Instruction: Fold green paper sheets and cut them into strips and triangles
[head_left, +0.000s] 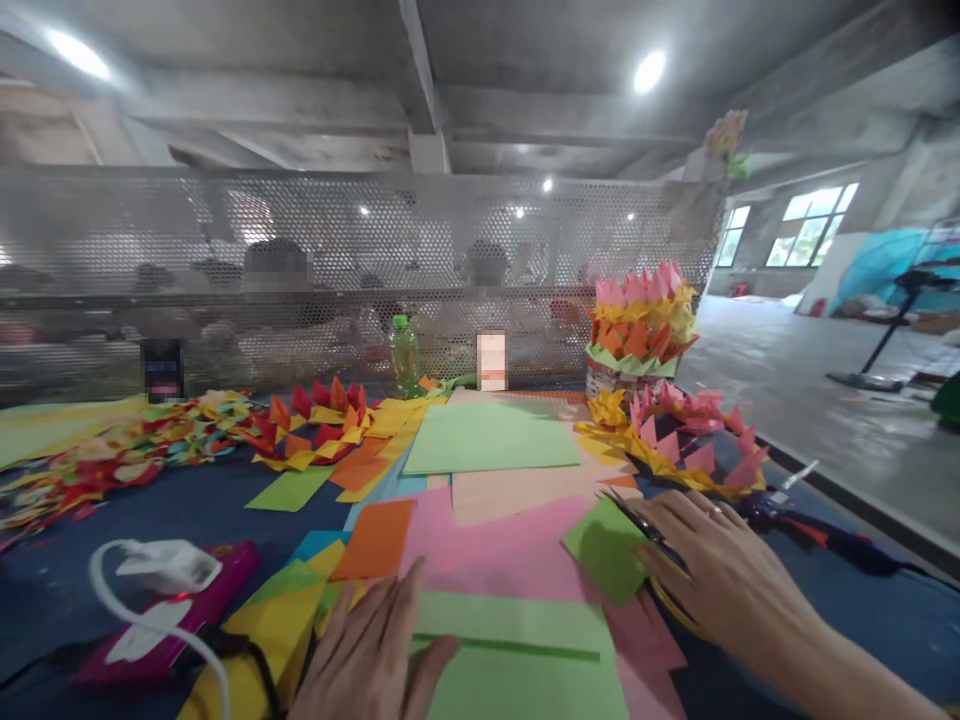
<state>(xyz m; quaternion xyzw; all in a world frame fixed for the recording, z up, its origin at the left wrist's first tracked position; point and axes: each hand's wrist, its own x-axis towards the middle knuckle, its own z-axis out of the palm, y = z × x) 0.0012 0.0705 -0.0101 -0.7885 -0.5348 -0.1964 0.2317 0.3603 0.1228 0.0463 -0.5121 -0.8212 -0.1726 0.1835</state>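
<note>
My left hand (367,640) lies flat with fingers stretched out at the left edge of a light green paper sheet (525,680), which has a folded strip along its top. At the right, my right hand (712,570) curls over a pair of scissors (634,512); the dark blades point away to the left and part of a yellow handle shows below the fingers. Under the blades sits a small green paper square (606,550). Pink paper (502,545) lies beneath the light green sheet, and an orange square (375,538) is beyond my left hand.
A light green stack (491,438) lies further back. Folded paper rings, red-orange (311,425) and pink-yellow (701,440), flank it. A magenta power strip (172,610) with cables is at left, a glue gun (832,540) at right. Behind stand a green bottle (405,358) and a perforated screen (337,220).
</note>
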